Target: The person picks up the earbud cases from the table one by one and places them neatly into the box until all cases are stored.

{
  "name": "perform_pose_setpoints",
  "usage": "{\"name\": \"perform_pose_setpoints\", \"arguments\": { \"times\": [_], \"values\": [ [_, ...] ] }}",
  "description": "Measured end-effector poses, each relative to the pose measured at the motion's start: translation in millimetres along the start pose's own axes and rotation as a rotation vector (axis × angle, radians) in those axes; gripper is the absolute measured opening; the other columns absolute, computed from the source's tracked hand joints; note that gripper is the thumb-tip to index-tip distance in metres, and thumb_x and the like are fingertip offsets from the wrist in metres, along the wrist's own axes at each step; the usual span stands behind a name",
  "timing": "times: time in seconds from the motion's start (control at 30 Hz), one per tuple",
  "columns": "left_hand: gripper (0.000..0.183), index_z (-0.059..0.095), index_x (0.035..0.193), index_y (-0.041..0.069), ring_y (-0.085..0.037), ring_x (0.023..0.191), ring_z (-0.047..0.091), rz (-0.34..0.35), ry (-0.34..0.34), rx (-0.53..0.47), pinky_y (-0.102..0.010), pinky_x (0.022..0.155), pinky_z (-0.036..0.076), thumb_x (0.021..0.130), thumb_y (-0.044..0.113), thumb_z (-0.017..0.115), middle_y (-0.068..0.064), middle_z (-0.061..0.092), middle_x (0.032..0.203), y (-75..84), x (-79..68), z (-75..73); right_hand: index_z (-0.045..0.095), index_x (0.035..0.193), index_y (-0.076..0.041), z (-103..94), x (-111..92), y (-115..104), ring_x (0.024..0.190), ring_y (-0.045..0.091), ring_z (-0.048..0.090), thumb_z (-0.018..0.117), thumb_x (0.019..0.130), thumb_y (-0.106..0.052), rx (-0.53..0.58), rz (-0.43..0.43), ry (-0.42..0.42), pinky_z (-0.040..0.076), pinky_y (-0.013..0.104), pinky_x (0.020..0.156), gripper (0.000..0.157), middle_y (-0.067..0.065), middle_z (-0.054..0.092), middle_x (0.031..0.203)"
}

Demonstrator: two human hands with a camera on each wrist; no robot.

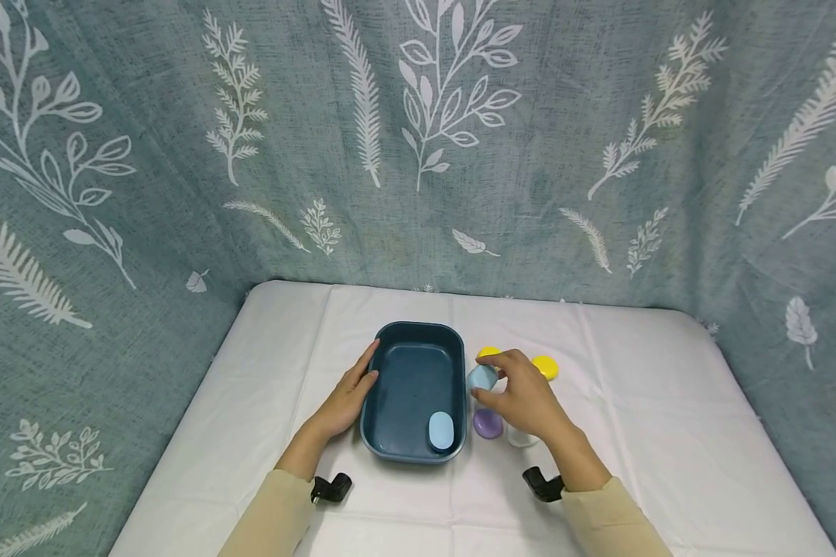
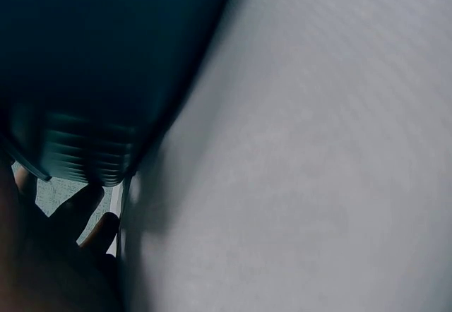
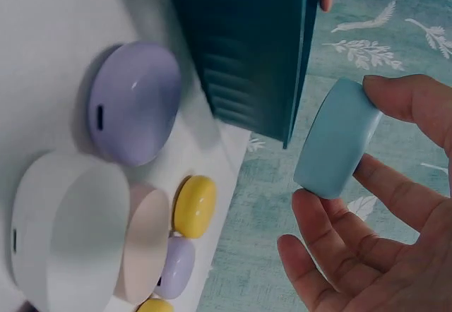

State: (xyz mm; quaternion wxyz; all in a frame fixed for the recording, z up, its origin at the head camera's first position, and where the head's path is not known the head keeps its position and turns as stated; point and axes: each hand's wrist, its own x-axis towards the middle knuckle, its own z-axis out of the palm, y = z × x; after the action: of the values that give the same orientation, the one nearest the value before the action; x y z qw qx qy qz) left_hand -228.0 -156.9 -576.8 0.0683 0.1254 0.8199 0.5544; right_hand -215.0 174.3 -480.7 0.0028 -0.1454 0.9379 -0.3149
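In the head view a dark teal rectangular plastic bin [image 1: 406,452] sits on the white cloth. My left hand [image 1: 341,402] touches its left side, fingers extended along the outer wall and thumb at the rim. My right hand [image 1: 525,394] pinches a light blue rounded, case-like piece [image 3: 339,139] between thumb and fingers, just off the bin's right rim. Another light blue rounded oval piece [image 1: 441,430] lies inside the bin, in its near right corner. Below the right hand is a purple rounded piece [image 3: 134,104] with a small black slot.
A white rounded piece [image 3: 67,234], a pale pink one [image 3: 145,248], a smaller purple one [image 3: 178,266] and yellow ones [image 1: 545,367] stand right of the bin. A patterned green curtain [image 1: 418,155] hangs behind the white-covered table [image 1: 669,433]. Black cameras [image 1: 333,488] are strapped to both wrists.
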Motion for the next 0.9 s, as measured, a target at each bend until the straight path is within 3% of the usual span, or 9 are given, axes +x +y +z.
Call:
{"name": "perform_pose_setpoints", "arguments": {
  "times": [0.2,0.6,0.9],
  "values": [
    [0.056,0.015,0.166,0.041,-0.03,0.162,0.012,-0.018,-0.005,0.007,-0.063,0.129,0.011,0.114,0.035,0.036,0.006,0.015,0.174,0.3,-0.5,-0.2,0.072,0.13,-0.011,1.8,-1.8,-9.5,0.106,0.028,0.064,0.083,0.086,-0.025,0.018,-0.033,-0.001,0.052,0.037,0.082,0.047,0.012,0.064,0.126],
    [0.056,0.016,0.167,0.033,-0.033,0.162,0.011,-0.02,0.009,-0.021,-0.063,0.129,0.008,0.115,0.03,0.035,0.0,0.015,0.175,-0.3,0.0,2.1,0.07,0.134,-0.014,10.8,-3.4,-22.9,0.109,0.028,0.062,0.084,0.086,-0.028,0.061,-0.07,-0.015,0.052,0.036,0.083,0.052,0.007,0.062,0.13],
    [0.057,0.017,0.168,0.022,-0.036,0.162,0.009,-0.012,-0.008,-0.084,-0.062,0.13,0.006,0.114,0.021,0.035,-0.007,0.014,0.175,35.7,-12.3,-2.5,0.068,0.136,-0.015,21.9,-6.8,-31.7,0.11,0.025,0.063,0.085,0.086,-0.03,0.056,-0.108,-0.055,0.056,0.038,0.09,0.054,0.001,0.063,0.13]
  ]
}}
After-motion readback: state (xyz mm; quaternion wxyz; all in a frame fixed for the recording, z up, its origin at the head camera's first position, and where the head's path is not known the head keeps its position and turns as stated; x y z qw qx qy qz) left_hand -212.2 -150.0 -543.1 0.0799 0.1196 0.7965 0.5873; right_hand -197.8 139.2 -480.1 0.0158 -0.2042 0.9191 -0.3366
